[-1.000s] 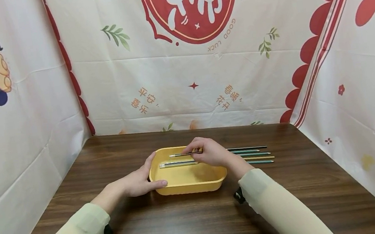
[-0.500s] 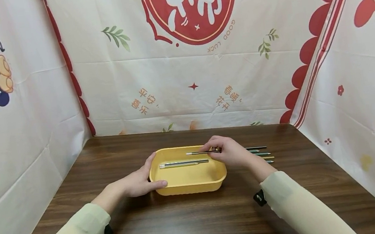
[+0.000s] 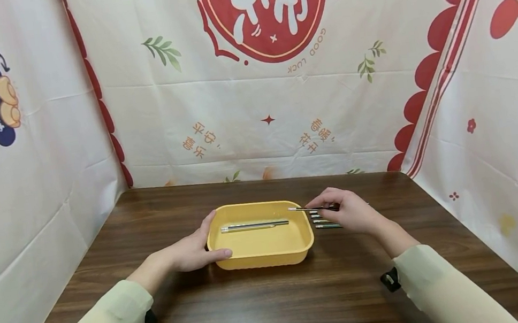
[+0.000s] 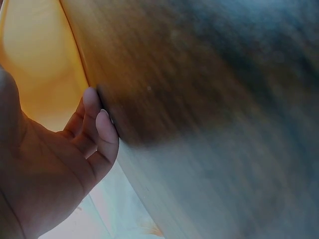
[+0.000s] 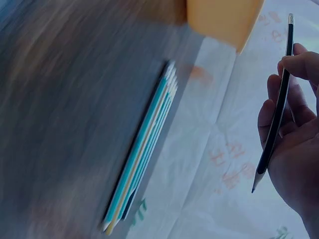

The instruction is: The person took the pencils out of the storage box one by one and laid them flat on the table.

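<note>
My left hand (image 3: 187,252) holds the left end of a yellow plastic basket (image 3: 266,261), with the thumb at the near rim and the fingers round the far corner. In the left wrist view the fingertips touch the basket's outer side. Pencils (image 3: 252,226) lie lengthwise inside the basket. Just right of the basket, my right hand (image 3: 352,212) pinches a black pencil (image 5: 279,109) between thumb and fingers. Its white eraser end points left, towards the basket's right rim, and its sharpened tip shows in the right wrist view.
Several teal, yellow and dark pencils (image 5: 142,149) lie side by side on the table right of the basket, partly behind my right hand in the head view. The dark wooden table (image 3: 239,315) is bounded by printed white cloth (image 3: 257,145) at the back and sides.
My right hand has moved right with the black pencil, from over the basket to beyond its right rim. My left hand and the basket have stayed in place.
</note>
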The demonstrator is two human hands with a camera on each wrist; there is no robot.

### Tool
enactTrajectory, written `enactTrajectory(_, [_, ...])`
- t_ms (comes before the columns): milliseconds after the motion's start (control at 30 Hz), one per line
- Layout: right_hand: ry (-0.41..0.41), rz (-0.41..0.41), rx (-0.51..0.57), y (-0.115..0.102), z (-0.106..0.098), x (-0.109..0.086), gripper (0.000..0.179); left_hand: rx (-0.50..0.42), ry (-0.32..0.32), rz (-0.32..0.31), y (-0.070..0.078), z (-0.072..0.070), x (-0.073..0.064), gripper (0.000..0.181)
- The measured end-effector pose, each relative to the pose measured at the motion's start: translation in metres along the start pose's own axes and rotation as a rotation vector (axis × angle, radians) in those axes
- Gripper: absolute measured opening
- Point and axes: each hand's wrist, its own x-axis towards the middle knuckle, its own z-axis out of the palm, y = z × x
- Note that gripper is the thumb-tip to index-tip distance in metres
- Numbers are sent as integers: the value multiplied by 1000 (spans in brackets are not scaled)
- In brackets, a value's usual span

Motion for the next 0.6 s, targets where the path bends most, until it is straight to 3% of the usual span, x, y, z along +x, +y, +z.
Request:
enactTrajectory(367, [32, 76, 15, 41, -18, -23, 28, -3, -1, 11, -1, 0, 3, 125])
enactTrajectory(600, [-33, 140, 60, 63, -20, -34, 25, -9, -5, 10, -3, 0, 2, 125])
